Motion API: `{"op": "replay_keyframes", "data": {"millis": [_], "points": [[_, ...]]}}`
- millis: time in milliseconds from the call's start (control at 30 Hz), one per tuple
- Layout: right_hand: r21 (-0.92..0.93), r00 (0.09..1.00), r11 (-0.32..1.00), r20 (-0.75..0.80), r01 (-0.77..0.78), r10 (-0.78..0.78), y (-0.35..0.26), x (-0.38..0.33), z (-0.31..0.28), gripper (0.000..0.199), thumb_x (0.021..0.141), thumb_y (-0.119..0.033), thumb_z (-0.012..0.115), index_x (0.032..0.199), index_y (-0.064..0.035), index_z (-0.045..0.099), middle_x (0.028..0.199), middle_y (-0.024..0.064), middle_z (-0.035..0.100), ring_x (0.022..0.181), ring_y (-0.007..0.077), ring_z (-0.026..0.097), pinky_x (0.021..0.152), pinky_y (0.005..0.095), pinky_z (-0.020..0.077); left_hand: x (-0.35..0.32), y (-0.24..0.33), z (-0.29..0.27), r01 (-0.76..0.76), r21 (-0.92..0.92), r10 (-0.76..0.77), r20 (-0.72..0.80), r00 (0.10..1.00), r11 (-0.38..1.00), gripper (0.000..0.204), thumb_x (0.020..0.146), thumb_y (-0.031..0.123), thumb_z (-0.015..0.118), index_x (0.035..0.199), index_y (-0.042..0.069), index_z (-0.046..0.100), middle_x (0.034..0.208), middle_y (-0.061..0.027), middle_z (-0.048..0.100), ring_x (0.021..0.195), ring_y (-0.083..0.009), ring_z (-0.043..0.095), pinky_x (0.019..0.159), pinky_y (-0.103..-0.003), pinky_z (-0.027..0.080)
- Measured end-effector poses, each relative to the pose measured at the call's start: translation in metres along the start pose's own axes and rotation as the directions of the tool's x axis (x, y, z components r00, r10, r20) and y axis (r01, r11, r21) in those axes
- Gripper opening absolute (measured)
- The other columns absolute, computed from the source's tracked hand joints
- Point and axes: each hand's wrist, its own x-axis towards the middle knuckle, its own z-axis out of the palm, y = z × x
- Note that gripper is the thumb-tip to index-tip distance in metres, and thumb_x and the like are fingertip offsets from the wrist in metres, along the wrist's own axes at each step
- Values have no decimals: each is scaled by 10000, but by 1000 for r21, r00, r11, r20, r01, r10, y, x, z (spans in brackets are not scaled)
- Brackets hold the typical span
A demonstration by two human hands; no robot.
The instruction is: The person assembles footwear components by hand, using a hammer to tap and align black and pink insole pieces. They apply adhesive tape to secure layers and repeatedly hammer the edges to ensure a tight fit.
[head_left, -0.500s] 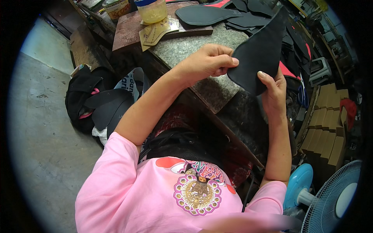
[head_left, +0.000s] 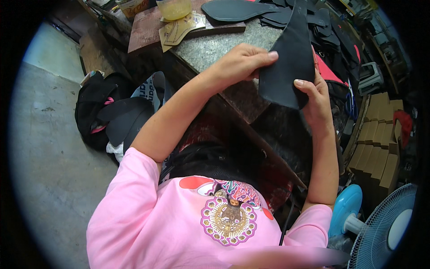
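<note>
Our left hand [head_left: 239,62] and right hand [head_left: 316,96] pinch the black cut piece [head_left: 286,62]; loosened, it could slide off the tabletop [head_left: 210,47].

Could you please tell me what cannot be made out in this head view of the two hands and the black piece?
- Right hand: its fingers lie behind the black piece, so its grip is hidden.
- Black piece: its top is cut off by the frame edge.
- Left hand: its thumb is hidden.
- Yellow container: cropped at the top edge.

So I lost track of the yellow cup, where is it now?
In the head view the yellow cup sits at the top edge, left of centre, on the brown board just above the tan paper patterns.
</note>
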Motion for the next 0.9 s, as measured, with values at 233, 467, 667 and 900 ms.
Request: {"op": "replay_keyframes", "data": {"millis": [233,467,667,900], "points": [[-103,999,995,30,-18,21,12,6,-4,374,892,-122,658,1229,20,582,1068,54,677,927,108,657,815,247,520,8,-8,-8,-52,26,53,-42,998,998,256,946,302,703,1011,55,690,713,76,553,550,18,431,481,-160,323],[-157,985,982,-152,-102,78,20,16,-15,268,925,-242,691,1105,-67,600,908,-23,669,738,27,626,597,187,458,11,-23,-10,-129,17,130,-127,983,991,252,933,283,716,944,31,701,701,45,581,571,-8,479,489,-163,351],[-210,994,974,-88,-82,65,20,15,-17,205,946,-264,672,1055,-104,603,857,-60,654,680,1,582,545,165,402,15,-32,-8,-123,-1,122,-158,980,992,269,942,304,702,941,35,696,688,38,594,553,-16,518,467,-168,359],[-189,995,981,-102,-36,17,19,16,-16,185,949,-258,672,1030,-100,619,858,-63,653,681,-8,577,550,159,413,10,-21,-8,-122,126,129,-45,991,984,404,877,264,772,1175,26,638,689,7,620,510,-34,535,460,-173,378]]}}
